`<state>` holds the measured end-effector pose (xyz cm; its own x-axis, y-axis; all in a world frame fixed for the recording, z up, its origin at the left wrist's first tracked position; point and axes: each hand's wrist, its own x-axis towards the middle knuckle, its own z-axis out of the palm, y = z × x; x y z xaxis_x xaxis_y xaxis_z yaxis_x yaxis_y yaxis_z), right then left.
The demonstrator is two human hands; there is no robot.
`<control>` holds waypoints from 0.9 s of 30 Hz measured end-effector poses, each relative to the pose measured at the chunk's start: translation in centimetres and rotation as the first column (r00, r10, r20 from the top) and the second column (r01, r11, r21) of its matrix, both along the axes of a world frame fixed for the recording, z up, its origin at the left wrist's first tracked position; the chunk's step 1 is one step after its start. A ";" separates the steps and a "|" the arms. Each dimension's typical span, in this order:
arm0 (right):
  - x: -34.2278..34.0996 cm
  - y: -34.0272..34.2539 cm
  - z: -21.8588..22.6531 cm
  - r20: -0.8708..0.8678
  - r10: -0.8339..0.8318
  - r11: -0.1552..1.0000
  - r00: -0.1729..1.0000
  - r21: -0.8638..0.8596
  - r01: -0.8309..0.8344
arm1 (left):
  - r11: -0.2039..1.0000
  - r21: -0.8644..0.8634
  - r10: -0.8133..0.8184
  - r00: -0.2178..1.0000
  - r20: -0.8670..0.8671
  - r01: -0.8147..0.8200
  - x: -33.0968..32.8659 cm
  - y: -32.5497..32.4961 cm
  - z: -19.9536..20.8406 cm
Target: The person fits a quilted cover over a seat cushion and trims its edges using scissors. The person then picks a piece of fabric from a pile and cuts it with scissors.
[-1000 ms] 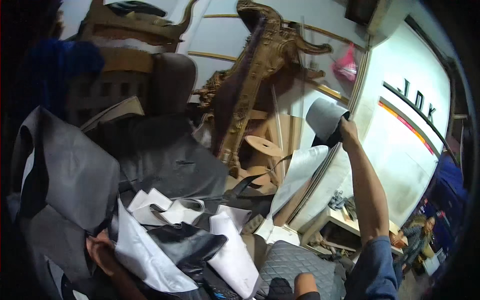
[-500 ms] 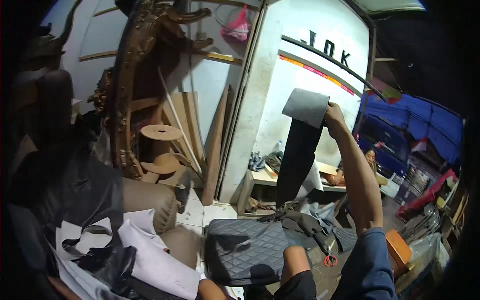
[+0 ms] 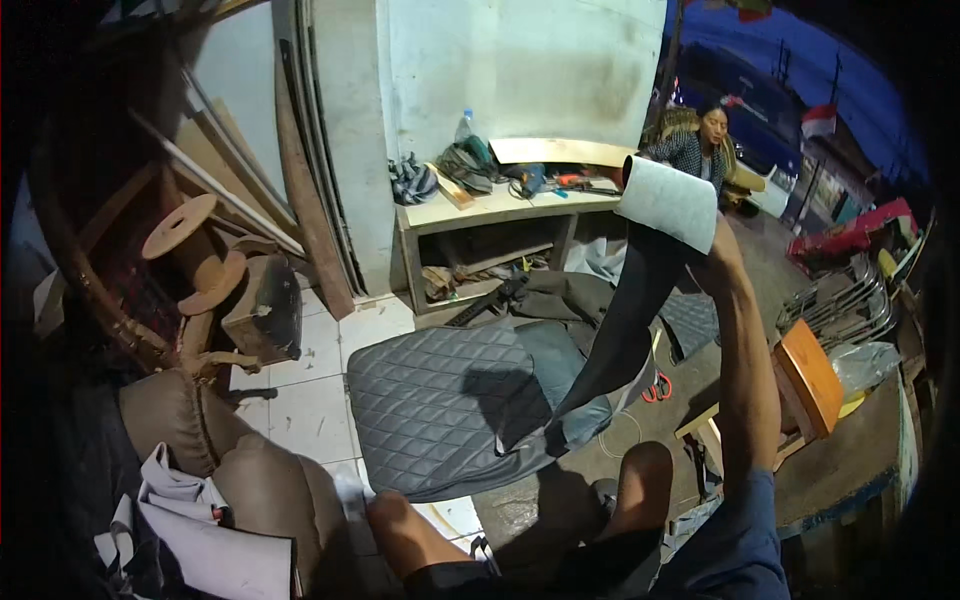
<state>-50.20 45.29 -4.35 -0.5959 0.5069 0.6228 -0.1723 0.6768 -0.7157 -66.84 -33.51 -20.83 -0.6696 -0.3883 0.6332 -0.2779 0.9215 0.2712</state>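
Observation:
My right hand (image 3: pixel 722 262) is raised at the right with its fingers closed on a long strip of black upholstery material (image 3: pixel 635 300). The strip's top end curls over and shows a pale grey backing. Its lower part hangs in a curve down to a dark grey quilted cover (image 3: pixel 440 390) with diamond stitching, which lies spread on the floor before my knees. A pair of red-handled scissors (image 3: pixel 657 388) lies on the floor beside the hanging strip. My left hand is out of view.
A low workbench (image 3: pixel 510 208) holds tools and cloth against the wall. At left stand a brown padded seat (image 3: pixel 270 490) with light grey pieces on it, and a wooden spool (image 3: pixel 200 255). An orange wooden panel (image 3: pixel 810 375) stands at right. A person (image 3: pixel 705 150) sits beyond the bench.
My view has tilted down and turned right. My right hand has come down with the strip still in its grip, and the strip now bends more toward the quilted cover.

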 end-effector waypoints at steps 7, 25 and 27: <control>9.4 9.1 -19.7 0.030 0.175 0.832 0.984 -0.540 -0.132 | 0.957 -0.288 0.023 1.000 -0.016 -0.026 6.4 11.5 2.4; 4.6 15.3 -38.1 0.014 0.267 0.858 0.964 -0.458 -0.231 | 0.345 0.875 -0.867 -0.243 0.436 0.339 23.1 66.4 -25.8; -0.1 15.7 -40.4 -0.118 0.306 0.464 0.945 -0.848 -0.257 | 0.301 0.947 -0.949 -0.060 0.308 0.111 23.5 65.9 -27.2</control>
